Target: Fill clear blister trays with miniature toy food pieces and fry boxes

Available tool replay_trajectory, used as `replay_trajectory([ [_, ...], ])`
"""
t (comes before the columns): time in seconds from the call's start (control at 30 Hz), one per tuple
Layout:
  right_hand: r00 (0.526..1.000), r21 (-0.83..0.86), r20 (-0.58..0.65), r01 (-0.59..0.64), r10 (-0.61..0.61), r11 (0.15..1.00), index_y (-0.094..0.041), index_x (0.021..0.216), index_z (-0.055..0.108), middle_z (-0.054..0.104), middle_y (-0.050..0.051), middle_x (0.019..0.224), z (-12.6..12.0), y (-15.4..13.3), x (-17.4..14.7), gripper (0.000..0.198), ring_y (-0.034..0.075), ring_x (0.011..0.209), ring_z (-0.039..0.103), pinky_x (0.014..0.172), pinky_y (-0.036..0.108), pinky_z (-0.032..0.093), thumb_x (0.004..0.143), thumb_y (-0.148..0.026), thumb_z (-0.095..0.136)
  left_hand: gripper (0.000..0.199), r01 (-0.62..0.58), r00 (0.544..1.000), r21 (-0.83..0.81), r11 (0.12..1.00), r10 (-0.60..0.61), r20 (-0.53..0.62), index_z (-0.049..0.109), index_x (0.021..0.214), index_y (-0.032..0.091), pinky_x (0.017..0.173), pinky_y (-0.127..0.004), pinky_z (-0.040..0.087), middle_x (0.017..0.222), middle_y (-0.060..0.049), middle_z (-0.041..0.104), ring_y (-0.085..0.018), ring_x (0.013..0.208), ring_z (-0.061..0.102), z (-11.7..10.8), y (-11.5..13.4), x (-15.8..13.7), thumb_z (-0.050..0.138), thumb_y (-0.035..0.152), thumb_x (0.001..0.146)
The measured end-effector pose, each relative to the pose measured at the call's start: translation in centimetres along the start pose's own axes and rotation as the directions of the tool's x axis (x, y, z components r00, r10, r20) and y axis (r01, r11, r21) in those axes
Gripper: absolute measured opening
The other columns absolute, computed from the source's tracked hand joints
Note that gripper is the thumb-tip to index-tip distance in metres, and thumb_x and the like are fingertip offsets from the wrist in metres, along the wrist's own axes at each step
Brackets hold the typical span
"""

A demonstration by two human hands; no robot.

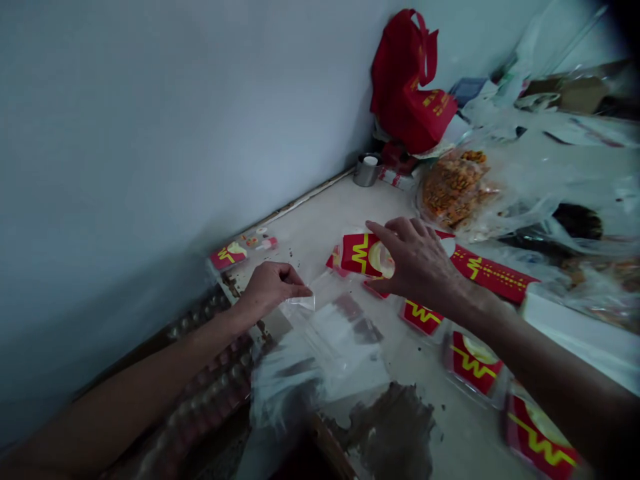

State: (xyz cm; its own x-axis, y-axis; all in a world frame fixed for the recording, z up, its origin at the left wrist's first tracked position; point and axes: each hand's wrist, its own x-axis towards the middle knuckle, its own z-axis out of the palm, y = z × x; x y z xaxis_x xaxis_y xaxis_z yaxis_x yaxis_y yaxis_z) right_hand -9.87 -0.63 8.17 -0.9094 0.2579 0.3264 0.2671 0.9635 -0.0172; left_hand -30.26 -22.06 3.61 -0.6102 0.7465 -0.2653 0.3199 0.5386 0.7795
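Observation:
My left hand [280, 287] pinches the edge of a clear plastic bag [320, 343] between thumb and fingertips. The bag hangs over a stack of clear bags [285, 380] at the table's near edge. My right hand [413, 257] is curved round a small red carton [357, 253] with a yellow zigzag, fingers at its upper edge and thumb below. Its right part is partly hidden by the hand. Under my right forearm, several similar packs run toward me, among them a red pack [475, 360] in clear plastic and another pack [540, 433].
One packed red carton [230, 255] lies by the wall at left. Behind are a metal cup [367, 170], a red cloth bag [405, 87] and a clear bag of orange-brown snacks [455, 187]. A long red box [495, 273] and a white box [580, 333] stand at right.

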Motion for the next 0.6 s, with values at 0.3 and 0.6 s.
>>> replay_trajectory([
  [0.3,0.999,-0.054,-0.031,-0.027,0.025,0.998,-0.022,0.149,0.035,0.052,0.017,0.124,0.6,-0.9,-2.9,0.091,0.038,0.109,0.045,0.090,0.050,0.039,0.074,-0.046,0.079,0.032,-0.064,0.985,0.109,0.992,0.045,0.169,0.069,0.067,0.017,0.054,-0.025,0.032,0.058,0.003,0.059,-0.012,0.056,0.049,1.2,3.1,-0.3,0.088,0.040,0.054],
  [0.6,0.996,-0.018,-0.063,-0.062,0.061,0.998,-0.023,0.152,0.030,0.050,0.017,0.128,1.5,-1.5,-3.9,0.094,0.039,0.114,0.042,0.094,0.051,0.035,0.074,-0.045,0.080,0.044,0.067,0.910,-0.310,0.948,0.070,0.410,0.063,0.085,0.017,0.058,-0.022,0.038,0.063,0.007,0.058,-0.009,0.059,0.051,2.4,1.4,3.5,0.090,0.026,0.051],
])
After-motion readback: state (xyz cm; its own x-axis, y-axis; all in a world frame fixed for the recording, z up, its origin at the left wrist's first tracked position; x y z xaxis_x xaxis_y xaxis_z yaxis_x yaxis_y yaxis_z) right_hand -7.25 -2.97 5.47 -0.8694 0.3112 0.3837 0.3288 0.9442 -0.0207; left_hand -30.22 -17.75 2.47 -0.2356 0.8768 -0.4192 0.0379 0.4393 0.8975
